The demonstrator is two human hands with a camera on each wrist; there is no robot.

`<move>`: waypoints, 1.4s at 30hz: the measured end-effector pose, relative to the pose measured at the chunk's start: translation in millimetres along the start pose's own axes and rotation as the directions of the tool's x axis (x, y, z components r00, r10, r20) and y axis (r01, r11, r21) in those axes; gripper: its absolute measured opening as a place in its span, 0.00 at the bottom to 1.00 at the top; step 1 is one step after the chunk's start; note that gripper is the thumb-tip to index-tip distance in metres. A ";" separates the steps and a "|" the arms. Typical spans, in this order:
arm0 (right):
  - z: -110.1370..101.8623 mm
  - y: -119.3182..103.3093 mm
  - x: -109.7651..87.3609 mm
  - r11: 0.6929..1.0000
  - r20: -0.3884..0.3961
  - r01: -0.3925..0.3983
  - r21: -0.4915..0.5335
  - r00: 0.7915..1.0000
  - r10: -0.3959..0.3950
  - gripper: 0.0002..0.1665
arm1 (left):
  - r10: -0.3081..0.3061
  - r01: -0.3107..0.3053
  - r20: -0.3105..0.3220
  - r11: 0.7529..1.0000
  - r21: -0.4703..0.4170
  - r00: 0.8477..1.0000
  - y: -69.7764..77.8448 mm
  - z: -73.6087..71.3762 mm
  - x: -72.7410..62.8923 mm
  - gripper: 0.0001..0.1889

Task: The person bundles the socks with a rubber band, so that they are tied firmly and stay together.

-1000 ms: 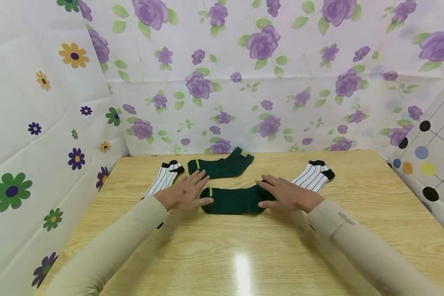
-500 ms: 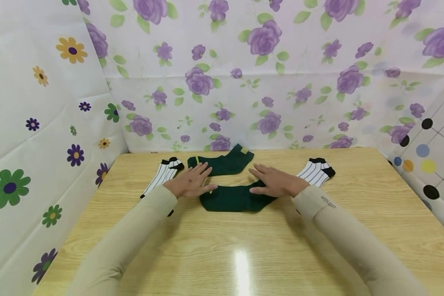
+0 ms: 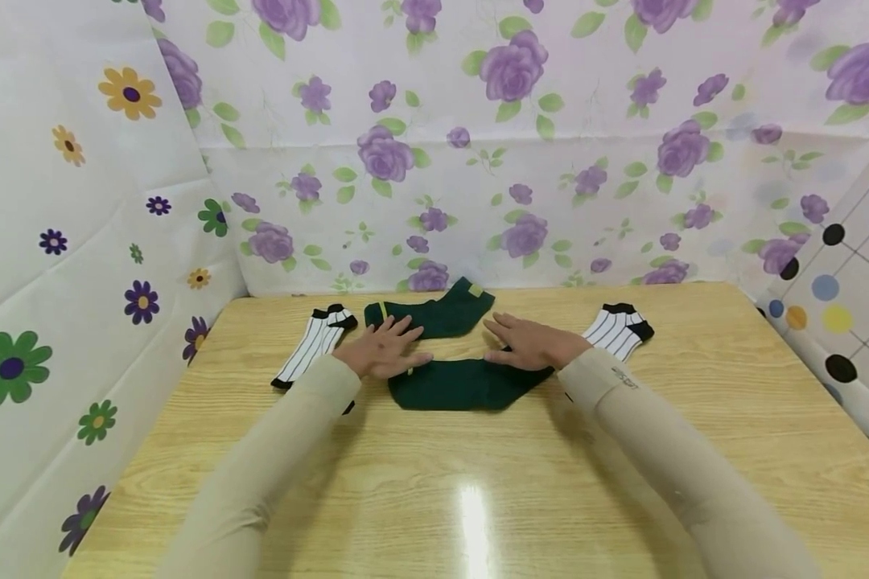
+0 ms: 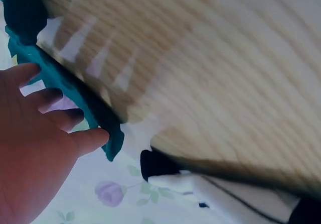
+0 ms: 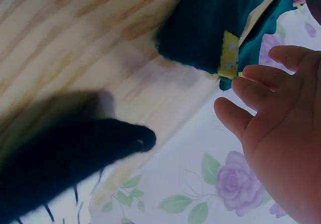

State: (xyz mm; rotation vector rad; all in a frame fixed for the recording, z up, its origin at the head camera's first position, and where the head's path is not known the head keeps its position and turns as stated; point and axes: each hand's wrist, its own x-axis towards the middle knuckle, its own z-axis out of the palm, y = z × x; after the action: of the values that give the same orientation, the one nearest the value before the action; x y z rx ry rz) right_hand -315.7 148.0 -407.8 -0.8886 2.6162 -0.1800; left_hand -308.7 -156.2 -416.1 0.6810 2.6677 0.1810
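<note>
My left hand (image 3: 385, 350), fingers spread, is held over the gap between two dark green socks: the far green sock (image 3: 438, 318) and the near green sock (image 3: 449, 386). My right hand (image 3: 527, 342) is over the right end of the near one, palm down, and covers part of it. Neither hand grips anything. White socks with black stripes lie on both sides, a left striped sock (image 3: 311, 346) and a right striped sock (image 3: 615, 330); my arms hide parts of them. In the right wrist view a yellow patch (image 5: 229, 56) shows on a green sock, off the fingertips.
Everything lies on a light wooden table (image 3: 405, 482). A purple-flowered cloth (image 3: 463, 185) hangs behind it, and a white flowered cloth (image 3: 101, 265) stands along the left. On the right is a dotted cloth (image 3: 850, 314).
Both hands have shifted away from me and inward, so they are closer together. More of the left striped sock shows now. The socks stay where they were, while the head view has tilted slightly.
</note>
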 end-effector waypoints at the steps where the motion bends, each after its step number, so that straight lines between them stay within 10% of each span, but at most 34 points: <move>1: 0.4 0.4 1.3 1.000 0.003 -0.006 0.002 1.000 0.006 0.46 | -0.001 0.001 0.001 1.000 -0.007 1.000 -0.1 1.3 1.1 0.41; 14: -0.5 3.7 5.7 0.997 0.031 -0.066 0.046 0.997 0.064 0.47 | 0.051 -0.051 0.028 0.999 0.006 0.998 13.9 7.4 8.9 0.41; 19: -2.8 10.3 7.3 0.992 0.024 -0.081 0.094 0.997 0.079 0.48 | 0.073 -0.076 -0.071 0.997 -0.033 0.995 13.6 3.1 12.2 0.41; 26: -11.9 23.3 10.6 0.976 -0.019 -0.015 0.217 1.000 0.020 0.46 | -0.093 0.054 -0.226 0.983 -0.173 0.970 -5.3 -13.4 7.3 0.42; 42: -15.6 35.3 29.1 0.953 -0.083 -0.031 0.300 0.995 0.059 0.41 | -0.251 0.157 -0.230 0.919 -0.361 0.940 -23.3 -9.1 12.0 0.30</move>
State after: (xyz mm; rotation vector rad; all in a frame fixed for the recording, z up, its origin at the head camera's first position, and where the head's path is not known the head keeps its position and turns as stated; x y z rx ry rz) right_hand -362.8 158.3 -410.5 -0.7291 2.5935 -0.5997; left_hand -332.1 -171.1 -416.7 0.2763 2.8376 0.7032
